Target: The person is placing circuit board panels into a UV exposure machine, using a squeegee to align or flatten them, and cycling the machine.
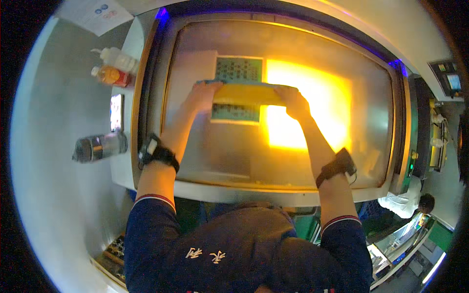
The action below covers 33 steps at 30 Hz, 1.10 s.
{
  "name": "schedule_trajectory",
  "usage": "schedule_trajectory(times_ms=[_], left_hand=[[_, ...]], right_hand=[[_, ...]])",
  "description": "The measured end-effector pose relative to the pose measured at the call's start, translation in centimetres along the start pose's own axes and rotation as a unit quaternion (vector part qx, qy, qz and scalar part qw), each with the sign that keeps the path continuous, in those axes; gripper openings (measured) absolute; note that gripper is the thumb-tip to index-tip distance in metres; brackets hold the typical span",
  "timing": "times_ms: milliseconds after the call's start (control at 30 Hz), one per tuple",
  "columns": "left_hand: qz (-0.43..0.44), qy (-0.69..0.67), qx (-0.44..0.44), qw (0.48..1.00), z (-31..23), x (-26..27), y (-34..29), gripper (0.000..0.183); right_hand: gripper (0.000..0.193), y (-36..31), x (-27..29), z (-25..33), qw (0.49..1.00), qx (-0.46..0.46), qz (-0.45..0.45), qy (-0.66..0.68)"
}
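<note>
Both hands hold a yellow panel with a bluish upper edge, stretched between them above the worktop. My left hand is closed on its left end, and my right hand grips its right end. Partly hidden behind the panel is a teal sheet with dark printed patterns and a pale border, showing above and below it. Whether the panel touches that sheet I cannot tell. To the right, a bright yellow lit rectangle glows in the surface, partly covered by my right hand and forearm.
A metal-edged frame surrounds the hazy worktop. On the left ledge are a white squeeze bottle, a drink bottle with an orange-red label, a lit phone and a clear bottle. Another person is at the far right.
</note>
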<state>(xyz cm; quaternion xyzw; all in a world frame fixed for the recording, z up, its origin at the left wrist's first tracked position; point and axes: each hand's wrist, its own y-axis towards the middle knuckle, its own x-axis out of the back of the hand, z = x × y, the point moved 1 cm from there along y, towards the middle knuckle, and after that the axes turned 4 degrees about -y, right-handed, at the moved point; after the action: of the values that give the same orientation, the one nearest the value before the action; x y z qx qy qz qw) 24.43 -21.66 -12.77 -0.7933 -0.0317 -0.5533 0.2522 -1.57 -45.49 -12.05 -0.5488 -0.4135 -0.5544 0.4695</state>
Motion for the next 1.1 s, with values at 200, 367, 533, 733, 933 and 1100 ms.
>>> schedule_trajectory(times_ms=[200, 367, 533, 733, 933, 1100], left_hand=[[-0.085, -0.008, -0.014, 0.996, 7.6, 5.1, 15.1, 0.069], [-0.199, 0.062, -0.010, 0.978, 9.9, 8.3, 22.3, 0.067], [-0.170, 0.014, -0.025, 0.985, 10.2, 8.9, 22.9, 0.063], [-0.103, 0.040, 0.005, 0.994, 7.4, 4.1, 12.4, 0.061], [0.199, 0.053, -0.015, 0.978, -7.7, -1.5, -14.9, 0.082], [0.193, 0.012, -0.002, 0.981, -9.9, -6.2, -22.2, 0.087]], right_hand=[[0.068, 15.8, -0.5, -8.4, 0.998, -0.024, 0.053, 0.010], [0.067, 23.8, -3.6, -13.8, 0.996, -0.009, -0.064, -0.056], [0.066, 23.3, -3.5, -12.5, 0.996, -0.049, -0.073, -0.025], [0.063, 14.2, -2.7, -5.9, 0.999, -0.019, -0.003, -0.029], [0.073, -15.9, -0.3, 7.3, 0.986, 0.051, 0.148, 0.064], [0.075, -22.2, 1.7, 12.4, 0.978, -0.005, 0.145, 0.152]])
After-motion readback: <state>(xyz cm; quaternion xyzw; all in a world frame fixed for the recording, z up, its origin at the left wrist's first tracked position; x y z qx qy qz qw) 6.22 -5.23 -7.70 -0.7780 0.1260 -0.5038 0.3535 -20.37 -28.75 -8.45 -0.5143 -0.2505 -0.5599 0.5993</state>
